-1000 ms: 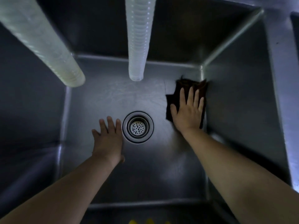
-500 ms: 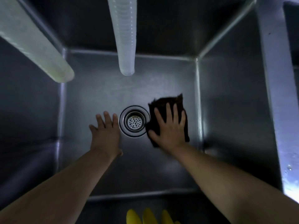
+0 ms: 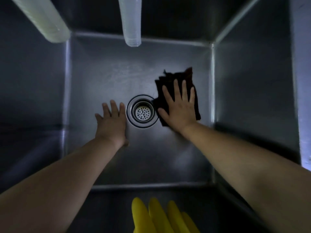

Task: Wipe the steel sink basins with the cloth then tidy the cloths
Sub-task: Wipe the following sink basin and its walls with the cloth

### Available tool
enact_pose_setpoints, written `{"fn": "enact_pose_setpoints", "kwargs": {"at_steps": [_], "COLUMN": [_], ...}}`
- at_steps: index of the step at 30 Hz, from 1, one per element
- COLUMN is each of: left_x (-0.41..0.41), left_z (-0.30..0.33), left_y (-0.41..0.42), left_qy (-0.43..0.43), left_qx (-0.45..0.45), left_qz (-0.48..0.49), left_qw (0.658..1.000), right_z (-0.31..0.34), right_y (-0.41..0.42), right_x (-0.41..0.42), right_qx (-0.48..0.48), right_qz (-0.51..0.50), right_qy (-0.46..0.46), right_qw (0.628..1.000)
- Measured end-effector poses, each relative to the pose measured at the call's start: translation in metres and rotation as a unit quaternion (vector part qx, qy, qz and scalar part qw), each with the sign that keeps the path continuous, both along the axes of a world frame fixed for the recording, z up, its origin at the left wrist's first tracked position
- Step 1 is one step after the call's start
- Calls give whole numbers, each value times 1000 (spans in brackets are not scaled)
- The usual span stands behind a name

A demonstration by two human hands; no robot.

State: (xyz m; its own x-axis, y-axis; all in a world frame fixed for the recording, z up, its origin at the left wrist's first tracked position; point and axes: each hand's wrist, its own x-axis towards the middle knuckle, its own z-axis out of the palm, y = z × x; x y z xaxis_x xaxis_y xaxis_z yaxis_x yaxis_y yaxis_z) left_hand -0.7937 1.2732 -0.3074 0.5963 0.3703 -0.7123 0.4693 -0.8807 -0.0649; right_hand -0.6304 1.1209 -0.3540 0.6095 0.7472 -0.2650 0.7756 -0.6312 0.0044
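Observation:
I look straight down into a deep steel sink basin (image 3: pixel 104 78). A dark cloth (image 3: pixel 175 78) lies flat on the basin floor just right of the round drain strainer (image 3: pixel 142 111). My right hand (image 3: pixel 180 107) presses on the cloth with straight, spread fingers. My left hand (image 3: pixel 111 120) rests flat on the bare basin floor just left of the drain, fingers straight, holding nothing.
Two pale ribbed hoses hang into the basin from above, one at the upper left (image 3: pixel 45 19) and one near the middle (image 3: pixel 132 22). Yellow rubber glove fingers (image 3: pixel 156 216) show at the bottom edge. The basin's right rim (image 3: pixel 301 81) is lit.
My right hand slid the cloth from the far right corner toward the drain, then slightly away to the right and farther back. My left hand stayed beside the drain.

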Motion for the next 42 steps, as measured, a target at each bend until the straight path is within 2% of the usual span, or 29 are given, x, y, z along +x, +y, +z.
{"fn": "enact_pose_setpoints", "kwargs": {"at_steps": [6,10,12,15,18,22,29,32,35,39,42], "left_x": [-4,-3,-3,-2,-1,-1,0,1,1,1,0], "left_z": [1,-1,-2,-1,3,5,1,0,-1,2,5], "left_y": [0,1,1,0,-1,0,-2,-2,-3,-2,-2], "left_qy": [-16,-17,-21,-14,-9,-4,-9,-7,-8,-2,1], "left_qx": [-2,-9,-14,-13,-9,-4,1,2,6,-3,0], "left_qz": [-3,5,10,12,9,0,3,7,4,7,0], "left_qw": [1000,1000,1000,1000,1000,1000,1000,1000,1000,1000,1000], "right_z": [-3,-6,-7,-5,-3,0,7,9,11,20,30], "right_y": [-69,-82,-82,-89,-112,-134,-77,-38,-22,-48,-68], "right_x": [-105,-134,-130,-121,-110,-75,-1,44,56,7,-48], "right_qx": [23,42,52,45,44,22,-35,-49,-73,-76,-125], "right_qz": [202,395,442,458,420,275,43,-64,-106,-170,-261], "right_qy": [64,115,127,138,141,76,8,7,30,65,138], "right_qw": [977,910,886,877,895,958,998,997,991,980,947]}}
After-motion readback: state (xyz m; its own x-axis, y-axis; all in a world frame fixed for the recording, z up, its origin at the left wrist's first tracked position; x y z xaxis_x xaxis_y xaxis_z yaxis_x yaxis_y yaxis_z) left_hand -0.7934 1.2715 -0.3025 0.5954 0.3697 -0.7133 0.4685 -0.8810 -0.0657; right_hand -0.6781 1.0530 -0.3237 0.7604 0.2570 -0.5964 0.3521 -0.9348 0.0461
